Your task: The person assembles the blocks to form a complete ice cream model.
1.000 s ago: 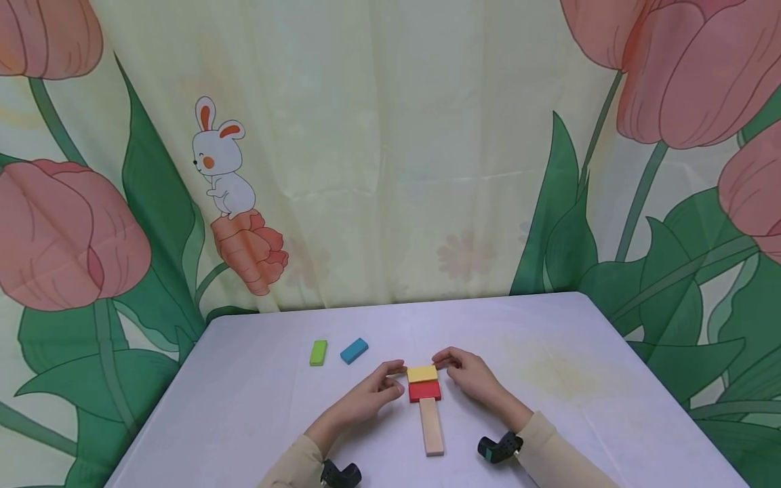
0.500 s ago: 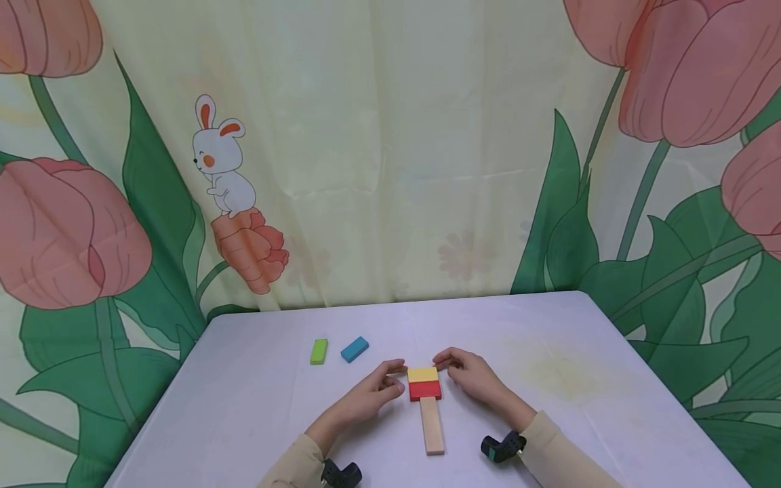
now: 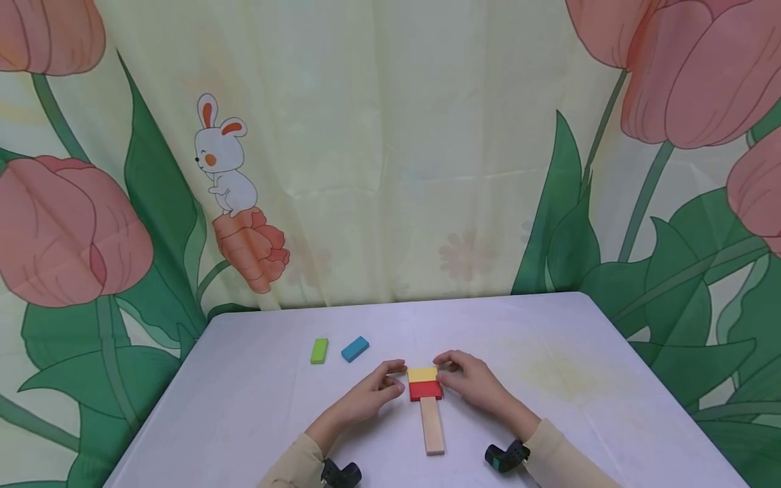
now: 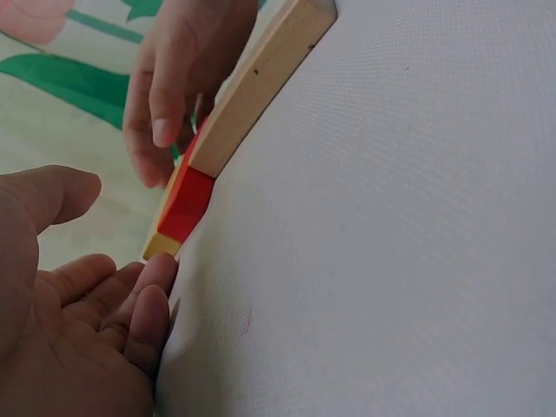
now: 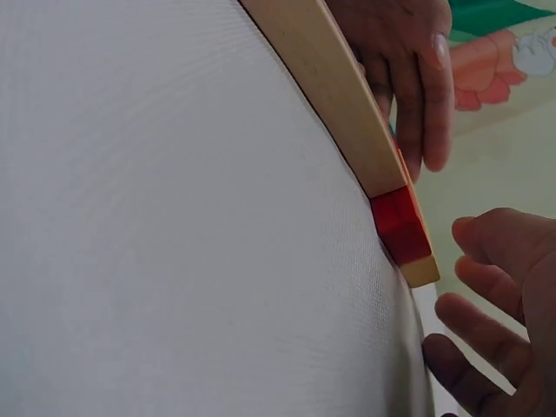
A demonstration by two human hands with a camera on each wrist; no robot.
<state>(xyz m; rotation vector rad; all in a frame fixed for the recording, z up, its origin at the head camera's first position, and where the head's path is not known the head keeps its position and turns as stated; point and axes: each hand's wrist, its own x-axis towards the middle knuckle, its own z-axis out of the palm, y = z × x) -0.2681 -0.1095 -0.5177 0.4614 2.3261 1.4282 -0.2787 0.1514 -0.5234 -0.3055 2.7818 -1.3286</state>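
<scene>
A yellow block (image 3: 422, 375) lies crosswise against the far side of a red block (image 3: 425, 390). From the red block a long plain wooden block (image 3: 432, 427) runs towards me, forming a T-like row on the table. To the left, my left hand (image 3: 366, 396) has loosely bent fingers, with fingertips at the yellow block's left end. In the left wrist view its fingertips (image 4: 159, 269) are at or very near the yellow block. My right hand (image 3: 476, 386) is at the right end of the yellow and red blocks, fingers relaxed; the right wrist view shows a gap between them.
A green block (image 3: 319, 351) and a blue block (image 3: 355, 348) lie further back on the left. The white-covered table (image 3: 256, 407) meets a flowered curtain (image 3: 390, 169) at its far edge. Black wrist cameras (image 3: 508, 457) sit on both wrists.
My right hand's thumb side has shifted slightly towards the yellow and red blocks, and its wrist a little to the right. The left hand and blocks show almost no movement.
</scene>
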